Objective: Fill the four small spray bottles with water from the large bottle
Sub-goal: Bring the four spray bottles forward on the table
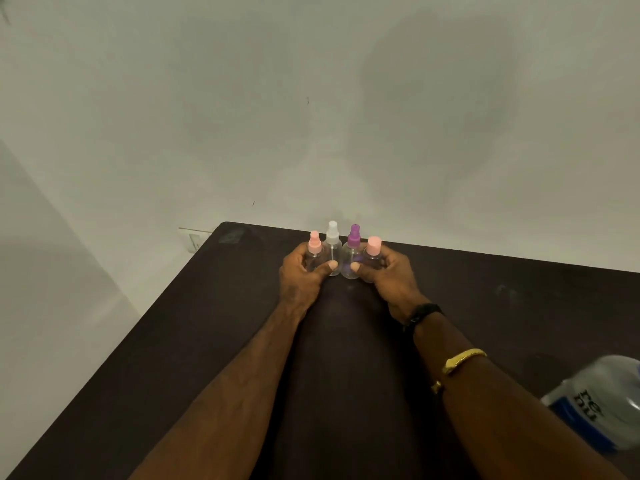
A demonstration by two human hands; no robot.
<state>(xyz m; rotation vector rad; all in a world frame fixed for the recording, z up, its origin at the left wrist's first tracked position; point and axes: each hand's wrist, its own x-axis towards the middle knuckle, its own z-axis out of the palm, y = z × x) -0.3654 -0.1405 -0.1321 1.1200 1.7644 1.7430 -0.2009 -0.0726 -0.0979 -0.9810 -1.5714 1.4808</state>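
Note:
Several small clear spray bottles stand in a tight row near the far edge of the dark table (pixel 207 341). From left to right they have a pink sprayer (pixel 314 244), a white sprayer (pixel 332 233), a purple sprayer (pixel 354 235) and a pink cap (pixel 374 245). My left hand (pixel 301 275) curls round the two left bottles, thumb on the front. My right hand (pixel 388 271) curls round the two right bottles in the same way. The large clear water bottle (pixel 599 400) with a blue label sits at the right edge of the view, partly cut off.
A pale wall stands right behind the table's far edge. A wall socket (pixel 194 241) shows past the table's far left corner. My right wrist wears a black band (pixel 420 315) and a gold bangle (pixel 462 360).

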